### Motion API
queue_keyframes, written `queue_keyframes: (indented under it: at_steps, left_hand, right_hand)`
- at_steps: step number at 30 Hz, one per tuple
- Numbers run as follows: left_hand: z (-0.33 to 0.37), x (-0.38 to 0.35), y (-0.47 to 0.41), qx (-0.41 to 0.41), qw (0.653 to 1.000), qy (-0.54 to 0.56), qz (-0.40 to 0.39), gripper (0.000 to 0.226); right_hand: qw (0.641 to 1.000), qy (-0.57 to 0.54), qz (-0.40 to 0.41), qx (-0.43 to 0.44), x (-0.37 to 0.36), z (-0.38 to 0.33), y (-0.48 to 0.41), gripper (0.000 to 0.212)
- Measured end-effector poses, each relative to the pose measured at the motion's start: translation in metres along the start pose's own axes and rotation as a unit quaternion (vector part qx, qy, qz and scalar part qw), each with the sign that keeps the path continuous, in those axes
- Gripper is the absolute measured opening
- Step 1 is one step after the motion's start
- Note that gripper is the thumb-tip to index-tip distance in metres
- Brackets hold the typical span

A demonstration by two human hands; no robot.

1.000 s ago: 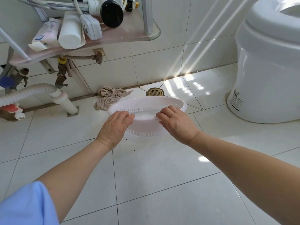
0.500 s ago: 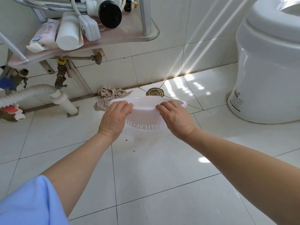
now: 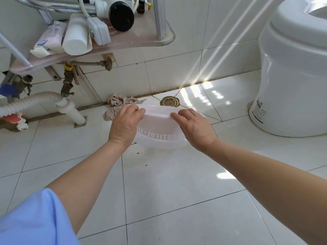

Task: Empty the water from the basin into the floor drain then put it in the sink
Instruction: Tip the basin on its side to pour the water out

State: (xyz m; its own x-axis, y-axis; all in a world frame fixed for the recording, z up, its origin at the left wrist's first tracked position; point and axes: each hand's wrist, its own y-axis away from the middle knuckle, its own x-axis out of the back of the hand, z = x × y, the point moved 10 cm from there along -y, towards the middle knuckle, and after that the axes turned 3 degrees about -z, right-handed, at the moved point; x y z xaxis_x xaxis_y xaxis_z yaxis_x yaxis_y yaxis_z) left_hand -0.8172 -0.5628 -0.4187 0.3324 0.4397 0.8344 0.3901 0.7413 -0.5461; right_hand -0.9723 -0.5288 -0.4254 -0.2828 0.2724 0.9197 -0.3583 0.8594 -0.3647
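A translucent white plastic basin (image 3: 160,129) is tipped away from me over the white floor tiles, its near rim raised and its far rim low, close to the brass floor drain (image 3: 170,101). My left hand (image 3: 124,123) grips the near rim on the left. My right hand (image 3: 193,127) grips the same rim on the right. Raised lettering shows on the basin's outer wall between my hands. I cannot make out water inside the basin. The sink itself is out of view.
A crumpled beige rag (image 3: 117,103) lies by the wall left of the drain. A white toilet (image 3: 292,71) stands at the right. A pink glass shelf (image 3: 123,41) with tubes and a plug overhangs pipes and a white corrugated drain hose (image 3: 30,103) at the left.
Both hands have lifted the near rim and tipped the basin further away, so its outer wall with the lettering now faces me and the far rim has dropped toward the drain.
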Motion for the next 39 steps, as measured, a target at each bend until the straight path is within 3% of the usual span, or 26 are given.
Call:
queue_keyframes:
  at_steps: [9, 20, 39]
  left_hand:
    - [-0.001, 0.005, -0.01, 0.059, 0.998, 0.017, -0.015, 0.022]
    - [-0.019, 0.0, -0.011, 0.146, 0.988, 0.025, -0.035, 0.022]
    - [-0.037, -0.003, -0.012, 0.219, 0.974, 0.033, -0.04, 0.024]
  right_hand:
    - [0.999, 0.028, -0.034, 0.002, -0.005, 0.011, -0.001, 0.057]
    - [0.999, 0.026, -0.039, -0.005, -0.013, 0.008, -0.005, 0.047]
    - [0.999, -0.019, -0.037, -0.031, -0.015, 0.012, -0.022, 0.044]
